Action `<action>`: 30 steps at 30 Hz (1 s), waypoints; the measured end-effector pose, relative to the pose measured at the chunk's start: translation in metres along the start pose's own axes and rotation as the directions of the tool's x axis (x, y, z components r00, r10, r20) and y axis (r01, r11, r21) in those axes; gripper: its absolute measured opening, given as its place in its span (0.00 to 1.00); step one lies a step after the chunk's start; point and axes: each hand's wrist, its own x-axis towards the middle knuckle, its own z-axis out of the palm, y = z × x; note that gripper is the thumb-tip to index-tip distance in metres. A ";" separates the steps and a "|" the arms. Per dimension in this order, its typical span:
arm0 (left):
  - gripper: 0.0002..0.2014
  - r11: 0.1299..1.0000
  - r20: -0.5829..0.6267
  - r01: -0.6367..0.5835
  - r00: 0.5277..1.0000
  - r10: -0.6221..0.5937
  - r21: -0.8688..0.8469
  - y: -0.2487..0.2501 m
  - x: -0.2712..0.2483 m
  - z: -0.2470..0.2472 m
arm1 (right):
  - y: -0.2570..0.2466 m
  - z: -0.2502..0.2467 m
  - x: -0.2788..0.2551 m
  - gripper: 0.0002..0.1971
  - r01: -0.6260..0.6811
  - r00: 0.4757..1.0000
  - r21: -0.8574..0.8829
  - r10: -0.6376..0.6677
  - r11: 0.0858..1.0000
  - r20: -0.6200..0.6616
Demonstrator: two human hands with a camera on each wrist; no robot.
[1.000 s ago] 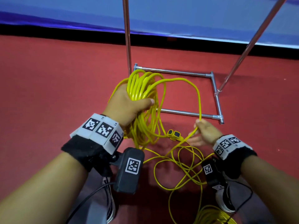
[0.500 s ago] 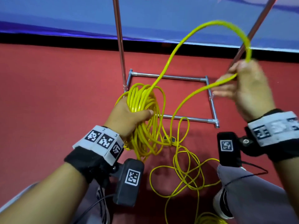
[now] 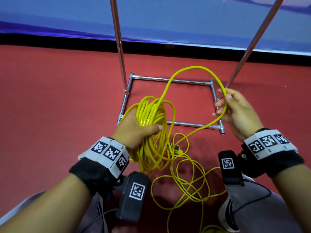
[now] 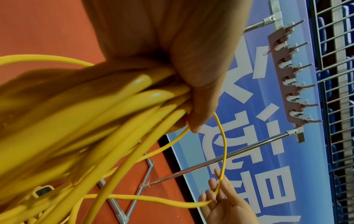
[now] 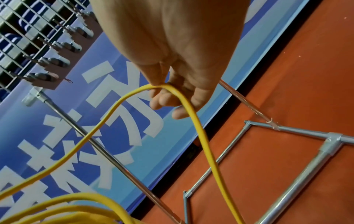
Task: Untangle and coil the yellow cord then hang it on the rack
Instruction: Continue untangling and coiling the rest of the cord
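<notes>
My left hand [image 3: 138, 126] grips a thick coil of yellow cord [image 3: 151, 115] above the red floor, thumb across the strands [image 4: 134, 97]. One strand arcs up from the coil as a loop [image 3: 193, 68] to my right hand [image 3: 235, 108], which holds it between thumb and fingers [image 5: 172, 91]. Loose tangled cord [image 3: 185, 179] lies on the floor between my arms, with a dark plug [image 3: 176, 147] in it. The rack's hook bar [image 4: 287, 72] shows high up in the left wrist view, above the hands.
The rack's metal base frame [image 3: 170, 79] lies on the red floor [image 3: 58, 106] under the hands, with two upright poles [image 3: 117, 39] rising from it. A blue banner wall [image 3: 185, 19] stands behind. My knees and shoes [image 3: 227, 214] are below.
My right hand has come down and toward the left hand with the strand, so the raised loop is lower and smaller. The left hand keeps its hold on the coil.
</notes>
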 end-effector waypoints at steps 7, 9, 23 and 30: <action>0.26 0.989 0.043 0.049 0.998 -0.043 -0.143 0.000 0.000 -0.003 | 0.016 -0.015 0.006 0.14 0.103 0.994 -0.582 -0.101 0.807 0.035; 0.16 0.979 0.038 0.054 0.998 -0.047 -0.199 0.002 0.000 -0.002 | 0.020 -0.014 0.002 0.13 0.086 0.996 -0.668 -0.049 0.739 0.075; 0.11 0.980 0.215 0.060 0.976 -0.017 -0.192 0.003 -0.003 0.006 | -0.005 0.036 0.000 0.14 0.119 0.973 -0.089 -0.098 0.989 0.210; 0.14 0.969 0.180 0.090 0.982 -0.049 -0.229 0.004 -0.002 0.005 | -0.004 0.038 -0.005 0.19 0.100 0.923 -0.278 0.015 0.955 0.384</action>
